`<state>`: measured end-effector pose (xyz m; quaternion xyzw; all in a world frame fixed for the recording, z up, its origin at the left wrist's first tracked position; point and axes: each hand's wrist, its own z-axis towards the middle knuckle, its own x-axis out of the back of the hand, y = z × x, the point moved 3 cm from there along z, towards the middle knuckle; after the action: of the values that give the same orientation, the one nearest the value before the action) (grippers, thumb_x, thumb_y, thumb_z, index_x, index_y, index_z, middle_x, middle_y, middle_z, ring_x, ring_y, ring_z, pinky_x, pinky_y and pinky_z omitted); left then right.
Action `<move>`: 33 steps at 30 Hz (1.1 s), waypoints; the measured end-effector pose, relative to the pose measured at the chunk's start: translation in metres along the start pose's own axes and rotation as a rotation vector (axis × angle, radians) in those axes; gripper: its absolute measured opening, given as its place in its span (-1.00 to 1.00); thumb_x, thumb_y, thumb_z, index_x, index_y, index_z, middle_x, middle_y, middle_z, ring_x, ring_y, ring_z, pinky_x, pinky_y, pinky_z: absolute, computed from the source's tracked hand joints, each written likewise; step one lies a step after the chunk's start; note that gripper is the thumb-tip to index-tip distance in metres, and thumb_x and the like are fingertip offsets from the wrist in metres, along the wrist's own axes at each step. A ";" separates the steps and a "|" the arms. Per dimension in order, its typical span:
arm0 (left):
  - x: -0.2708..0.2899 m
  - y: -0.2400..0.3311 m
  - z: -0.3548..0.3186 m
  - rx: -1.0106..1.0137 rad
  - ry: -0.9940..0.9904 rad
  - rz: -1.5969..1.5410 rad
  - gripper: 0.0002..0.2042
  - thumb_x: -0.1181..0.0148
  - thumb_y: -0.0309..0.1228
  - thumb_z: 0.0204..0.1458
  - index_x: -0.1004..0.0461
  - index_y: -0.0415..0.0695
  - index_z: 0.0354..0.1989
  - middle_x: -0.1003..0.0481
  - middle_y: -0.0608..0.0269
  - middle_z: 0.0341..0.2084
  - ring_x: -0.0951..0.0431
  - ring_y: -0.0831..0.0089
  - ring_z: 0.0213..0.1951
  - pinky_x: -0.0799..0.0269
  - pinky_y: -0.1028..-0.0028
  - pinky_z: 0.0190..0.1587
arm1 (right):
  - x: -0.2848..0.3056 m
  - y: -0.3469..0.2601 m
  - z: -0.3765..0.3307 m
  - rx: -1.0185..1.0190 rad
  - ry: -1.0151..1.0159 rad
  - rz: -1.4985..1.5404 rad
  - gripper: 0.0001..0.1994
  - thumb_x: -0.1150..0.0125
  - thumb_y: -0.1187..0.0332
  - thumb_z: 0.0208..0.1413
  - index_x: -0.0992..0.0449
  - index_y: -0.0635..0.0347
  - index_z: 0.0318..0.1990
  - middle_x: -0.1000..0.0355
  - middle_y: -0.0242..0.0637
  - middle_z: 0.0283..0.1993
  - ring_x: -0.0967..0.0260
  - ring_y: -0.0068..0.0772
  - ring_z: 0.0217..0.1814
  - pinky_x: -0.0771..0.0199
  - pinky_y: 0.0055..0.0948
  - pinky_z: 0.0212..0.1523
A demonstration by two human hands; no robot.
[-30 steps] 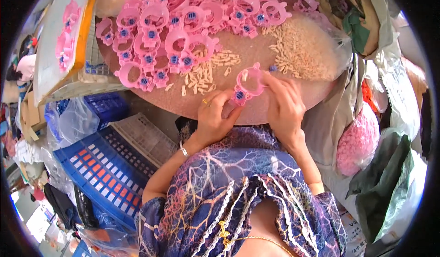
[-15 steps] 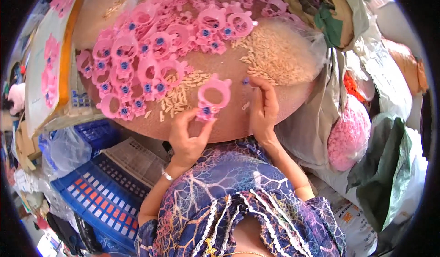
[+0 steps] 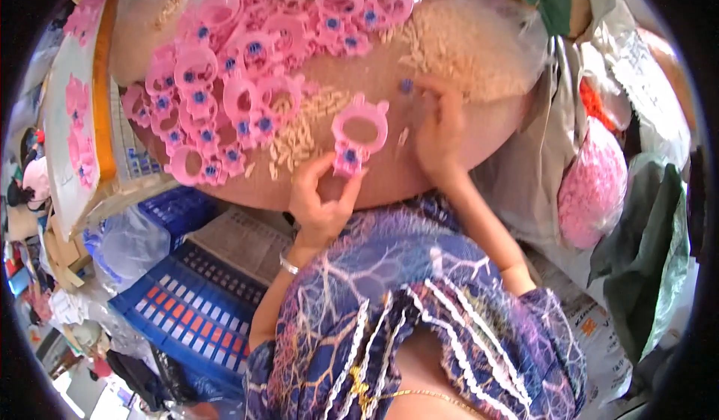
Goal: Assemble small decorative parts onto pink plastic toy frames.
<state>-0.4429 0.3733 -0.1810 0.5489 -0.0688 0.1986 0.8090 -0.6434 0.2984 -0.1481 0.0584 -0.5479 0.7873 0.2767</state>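
Observation:
Between the thumb and fingers of my left hand point(image 3: 320, 201) is a pink plastic ring piece point(image 3: 380, 129) with small ears and a blue part set in its lower end. It is held just above the round brown tabletop point(image 3: 386, 184). My right hand point(image 3: 440, 132) is closed in a pinch, with a small blue piece point(image 3: 407, 85) at its fingertips; motion blurs these fingers. Beside my left hand lies a scatter of small pale, stick-like pieces point(image 3: 293, 141). Many like pink ring pieces point(image 3: 196, 68), several with blue centres, are heaped on the left and far side.
A clear plastic bag point(image 3: 509, 38) with a pile of pale pieces lies beyond my right hand. At the left stands a white panel with an orange edge point(image 3: 101, 98). Blue crates point(image 3: 187, 308) are below left. A bag of pink pieces point(image 3: 592, 184) hangs at the right.
My right hand has moved away from me, the small blue piece moving with it. My left hand still holds the pink ring piece. The whole view has shifted slightly.

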 end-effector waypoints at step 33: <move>-0.002 0.018 0.015 -0.281 -0.047 0.104 -0.46 -0.50 -0.54 -0.22 -0.40 -0.23 -0.01 -0.53 0.06 -0.28 -0.55 0.10 -0.29 -0.49 0.22 -0.18 | 0.004 -0.060 -0.024 0.567 -0.424 -0.244 -0.77 -0.24 0.42 -0.13 -0.61 0.10 -0.24 -0.56 -0.40 -0.20 -0.44 -0.36 -0.16 -0.29 -0.32 -0.12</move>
<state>-0.4507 0.3645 -0.1603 0.4305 -0.1429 0.2157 0.8647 -0.6115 0.3360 -0.1059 0.3594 -0.3423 0.8394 0.2217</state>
